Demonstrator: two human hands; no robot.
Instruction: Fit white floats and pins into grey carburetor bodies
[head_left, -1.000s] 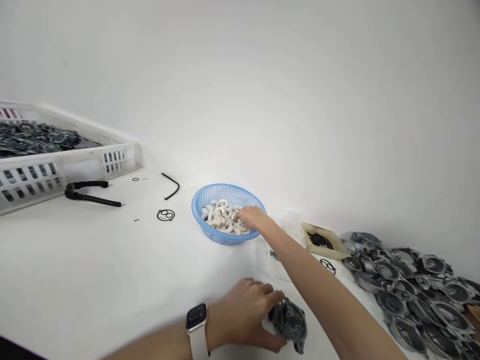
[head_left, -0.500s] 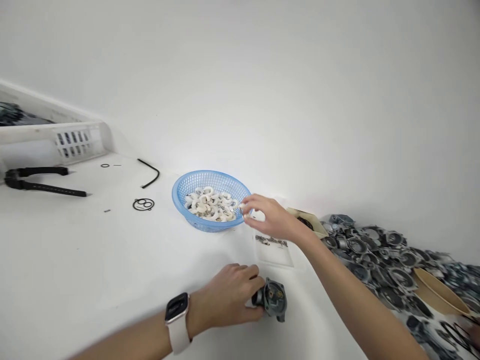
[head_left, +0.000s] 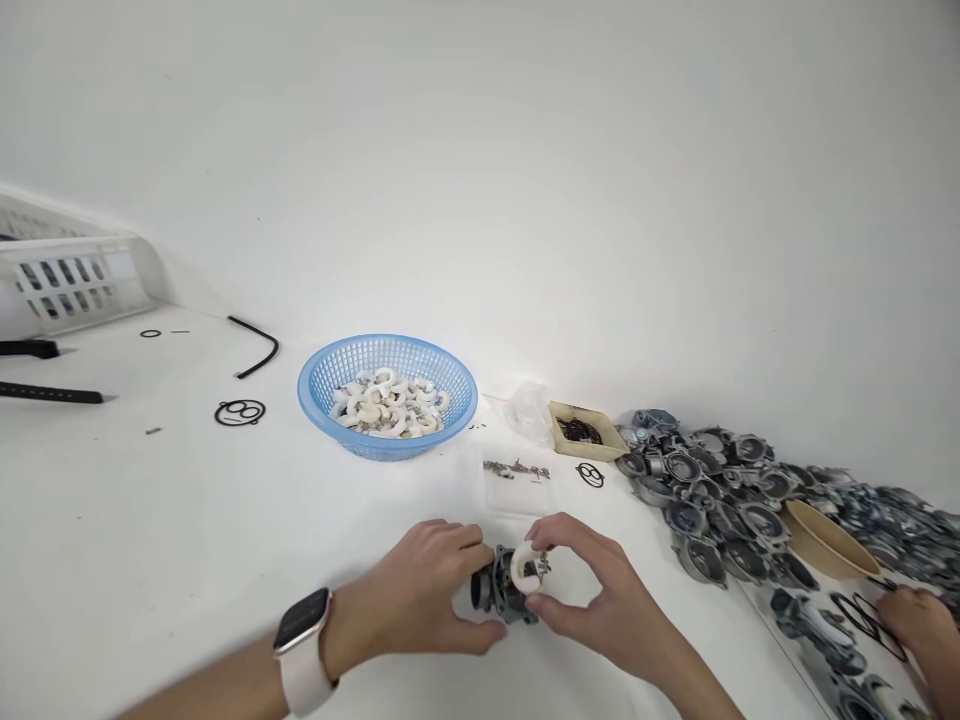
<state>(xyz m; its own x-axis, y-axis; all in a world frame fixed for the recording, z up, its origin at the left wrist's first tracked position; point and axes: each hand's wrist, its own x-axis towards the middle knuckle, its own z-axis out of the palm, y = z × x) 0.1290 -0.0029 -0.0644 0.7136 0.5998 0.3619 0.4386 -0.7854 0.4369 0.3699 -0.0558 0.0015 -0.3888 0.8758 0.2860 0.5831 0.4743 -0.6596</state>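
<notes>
My right hand (head_left: 574, 580) pinches a white C-shaped carburetor float (head_left: 523, 566) with a small metal piece at its side. The float is right at the carburetor body (head_left: 508, 598), partly covering it; whether they touch I cannot tell. My left hand (head_left: 431, 590), with a watch on its wrist, steadies the dark grey carburetor body from the left, fingers over its round neck and thumb in front. Beyond the hands stands a blue basket (head_left: 315, 415) of similar white floats. Small metal pins (head_left: 517, 469) lie on a clear tray (head_left: 517, 497).
A cream tray (head_left: 592, 445) holds dark rings. Black gaskets (head_left: 240, 412) lie at left. Many carburetor bodies (head_left: 720, 495) are heaped at right around a tan bowl (head_left: 829, 540). A co-worker's hand (head_left: 915, 620) is beside black rings. A white crate (head_left: 75, 285) stands far left.
My right hand has come back from the basket's rim to the carburetor body, bringing a white float. My left hand stays at the body. The view has shifted right.
</notes>
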